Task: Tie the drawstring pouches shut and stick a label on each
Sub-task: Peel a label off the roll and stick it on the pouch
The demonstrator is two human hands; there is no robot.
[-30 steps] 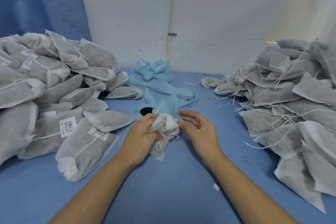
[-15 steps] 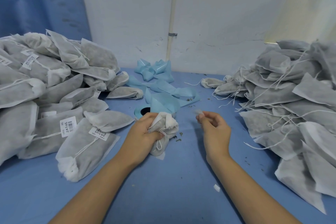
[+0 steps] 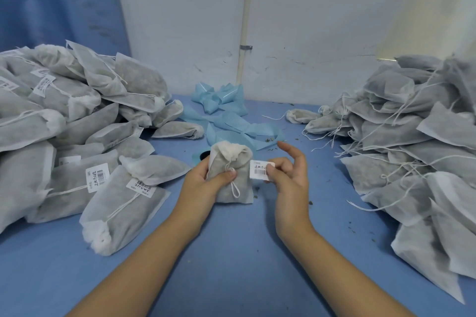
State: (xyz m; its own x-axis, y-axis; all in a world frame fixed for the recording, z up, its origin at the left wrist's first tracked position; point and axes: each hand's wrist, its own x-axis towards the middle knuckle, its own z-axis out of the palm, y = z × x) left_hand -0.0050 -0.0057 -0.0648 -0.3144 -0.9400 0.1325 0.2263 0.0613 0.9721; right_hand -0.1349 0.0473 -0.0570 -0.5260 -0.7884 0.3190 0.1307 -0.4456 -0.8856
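While labelled pouches (image 3: pixel 77 136) of soft grey non-woven fabric heap at 9 o'clock on the blue desk (image 3: pixel 231 260), the left grip (image 3: pixel 201 183) clasps 1 plump rectangular pouch (image 3: pixel 244 183) at centre, its white neck gathered. Just beside its 3 o'clock edge, the right grip (image 3: pixel 291 183) pinches a small white barcode label (image 3: pixel 258 169). More pouches (image 3: pixel 412 149) trailing loose strings pile at 3 o'clock.

**Clearance: one open lane down the centre, walled in by two piles**
Bare table (image 3: pixel 231 260) runs from the bottom edge to mid-frame. The labelled pile (image 3: pixel 64 136) blocks the left and the untied pile (image 3: pixel 412 157) blocks the right, its loose strings (image 3: pixel 332 136) trailing inward. Blue backing strips (image 3: pixel 231 123) clutter the upper centre. The left hand (image 3: pixel 206 180) gripping a pouch (image 3: pixel 239 193) and the right hand (image 3: pixel 288 177) pinching a label (image 3: pixel 258 169) occupy mid-frame.
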